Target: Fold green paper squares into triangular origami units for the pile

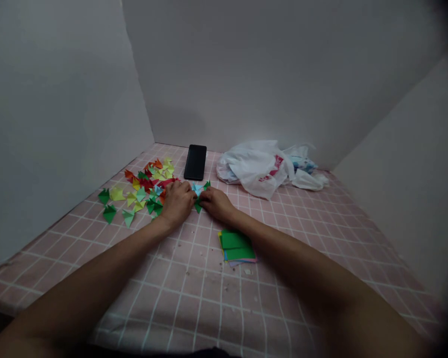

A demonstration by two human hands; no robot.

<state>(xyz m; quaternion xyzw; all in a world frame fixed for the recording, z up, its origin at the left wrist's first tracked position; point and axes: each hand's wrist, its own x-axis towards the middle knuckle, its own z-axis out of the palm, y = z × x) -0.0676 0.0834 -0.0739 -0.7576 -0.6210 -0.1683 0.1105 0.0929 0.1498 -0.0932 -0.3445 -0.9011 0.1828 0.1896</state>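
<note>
Both my hands meet in the middle of the pink checked surface (194,298). My left hand (177,201) and my right hand (216,203) are closed, pinching a small green folded paper piece (198,205) between them. A light blue folded piece (197,188) and another green one (207,185) lie just beyond my fingers. To the left spreads a pile of several folded paper pieces (144,186) in green, yellow, red and orange. A small stack of coloured paper squares (237,246), green on top, lies beside my right forearm.
A black phone (195,162) lies flat beyond the hands. A crumpled white plastic bag (263,169) sits at the back right. Grey walls close the space on the left, back and right.
</note>
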